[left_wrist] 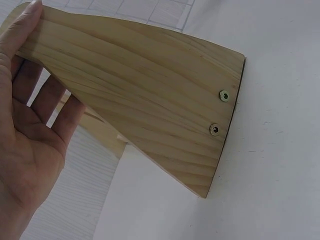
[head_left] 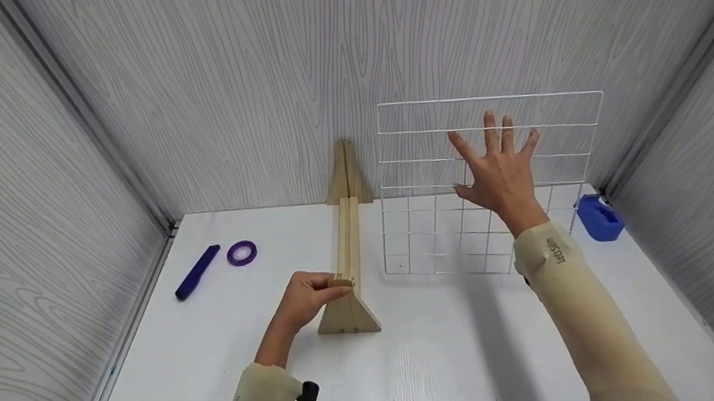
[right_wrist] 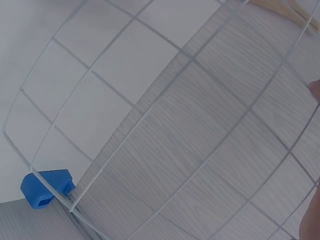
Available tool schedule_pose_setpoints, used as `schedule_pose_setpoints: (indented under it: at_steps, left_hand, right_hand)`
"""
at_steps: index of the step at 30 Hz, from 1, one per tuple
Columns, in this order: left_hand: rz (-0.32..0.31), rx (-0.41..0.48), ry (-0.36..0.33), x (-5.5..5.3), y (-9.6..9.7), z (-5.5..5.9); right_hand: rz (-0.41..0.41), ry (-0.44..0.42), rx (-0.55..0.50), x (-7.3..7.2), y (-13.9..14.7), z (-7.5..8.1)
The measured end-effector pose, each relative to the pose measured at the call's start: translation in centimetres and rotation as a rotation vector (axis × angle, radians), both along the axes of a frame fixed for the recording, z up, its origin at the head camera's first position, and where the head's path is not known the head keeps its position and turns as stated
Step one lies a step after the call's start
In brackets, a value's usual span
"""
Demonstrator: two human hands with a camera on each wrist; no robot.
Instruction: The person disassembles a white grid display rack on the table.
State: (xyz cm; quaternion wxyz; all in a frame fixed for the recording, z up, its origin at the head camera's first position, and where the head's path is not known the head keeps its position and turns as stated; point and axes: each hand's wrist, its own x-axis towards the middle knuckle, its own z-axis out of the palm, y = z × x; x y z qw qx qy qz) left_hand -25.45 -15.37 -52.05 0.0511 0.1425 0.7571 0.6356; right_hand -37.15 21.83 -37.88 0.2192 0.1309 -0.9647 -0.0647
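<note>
At the centre of the white table stands a wooden stand point(head_left: 348, 317), its trapezoid end panels joined by a long grooved bar. My left hand point(head_left: 304, 299) pinches the top of the near end panel point(left_wrist: 150, 85) between thumb and fingers; two bolt heads point(left_wrist: 224, 95) show low on that panel. To the right of the stand, a white wire grid panel point(head_left: 418, 160) is upright or leaning; which one I cannot tell. Against it, my right hand point(head_left: 502, 178) is spread with straight fingers. Only slivers of that hand appear in the right wrist view, beside the grid wires point(right_wrist: 145, 114).
A blue tape dispenser point(head_left: 600, 221) sits behind the grid's right edge, by the table's back right corner. Toward the left lie a purple tape roll point(head_left: 230, 253) and a long dark purple object point(head_left: 197, 272). Wood-grain walls point(head_left: 244, 94) enclose the table's back and sides.
</note>
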Motion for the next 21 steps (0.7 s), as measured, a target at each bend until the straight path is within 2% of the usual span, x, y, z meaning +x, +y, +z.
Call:
schedule_pose_setpoints:
  at_steps: [6, 21]
  left_hand:
    - [0.008, -0.019, -0.023, 0.0, -0.1, 0.3]
    - [0.001, -0.006, -0.036, 0.2, -0.3, 0.0]
  right_hand:
    - [0.006, -0.006, 0.000, 0.0, -0.3, -0.6]
    - [0.008, -0.024, 0.014, 0.0, -0.6, -2.6]
